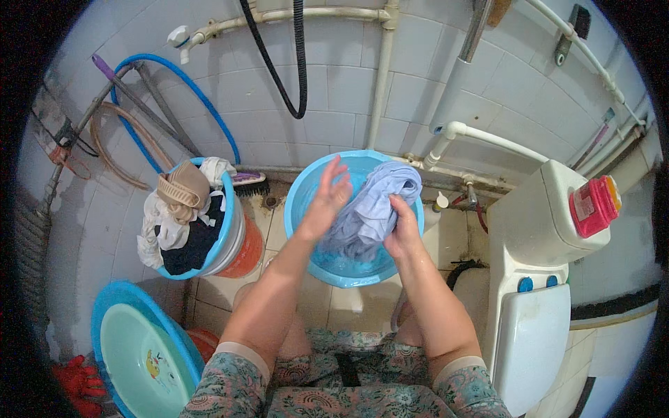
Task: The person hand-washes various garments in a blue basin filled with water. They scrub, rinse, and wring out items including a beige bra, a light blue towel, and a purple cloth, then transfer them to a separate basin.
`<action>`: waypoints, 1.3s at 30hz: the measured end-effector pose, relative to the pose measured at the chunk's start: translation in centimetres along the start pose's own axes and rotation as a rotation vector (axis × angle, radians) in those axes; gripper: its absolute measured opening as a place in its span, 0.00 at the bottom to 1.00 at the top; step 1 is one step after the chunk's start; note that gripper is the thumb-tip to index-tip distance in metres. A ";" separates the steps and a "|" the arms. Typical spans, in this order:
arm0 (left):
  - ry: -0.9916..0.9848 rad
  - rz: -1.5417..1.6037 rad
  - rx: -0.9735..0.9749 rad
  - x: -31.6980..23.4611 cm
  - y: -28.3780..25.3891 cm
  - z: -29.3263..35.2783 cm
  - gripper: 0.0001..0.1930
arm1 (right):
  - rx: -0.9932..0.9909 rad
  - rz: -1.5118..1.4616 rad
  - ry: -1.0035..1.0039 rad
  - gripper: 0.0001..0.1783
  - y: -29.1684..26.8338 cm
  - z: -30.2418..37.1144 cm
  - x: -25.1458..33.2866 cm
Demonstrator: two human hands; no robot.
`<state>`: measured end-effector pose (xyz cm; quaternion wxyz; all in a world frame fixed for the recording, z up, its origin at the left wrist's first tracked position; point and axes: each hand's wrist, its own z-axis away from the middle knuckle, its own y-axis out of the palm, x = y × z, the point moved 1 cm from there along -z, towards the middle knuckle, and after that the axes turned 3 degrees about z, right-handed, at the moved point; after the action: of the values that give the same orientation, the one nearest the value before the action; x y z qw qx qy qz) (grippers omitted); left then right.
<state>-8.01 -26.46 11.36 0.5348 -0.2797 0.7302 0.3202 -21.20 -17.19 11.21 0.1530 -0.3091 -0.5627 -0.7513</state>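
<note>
A blue plastic basin [296, 209] with water in it stands in front of me. Over its right half, a wet light-blue cloth garment [376, 205] is bunched up, its lower folds hanging down to the water. My right hand [403, 230] grips the garment's right side, thumb on top and the other fingers partly hidden. To the left, my left hand [329, 198] is raised above the basin with its fingers spread, holding nothing. A gap shows between it and the cloth near the fingertips.
On the left a blue-rimmed tub of laundry [182, 244] rests on an orange bucket [249, 251]. Nearer are a pale green basin [132, 348] and red gloves [78, 380]. A toilet [533, 334] stands right, a red container [592, 207] on its tank. A black hose [302, 70] hangs ahead.
</note>
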 end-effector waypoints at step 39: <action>-0.476 -0.007 0.456 -1.8 3.0 2.1 0.25 | 0.079 0.343 0.143 0.20 -0.7 -2.2 1.7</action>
<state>-8.56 -22.82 13.17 0.7402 -0.0726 0.6368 0.2031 -23.49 -18.85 11.37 0.3303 -0.3401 -0.5185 -0.7116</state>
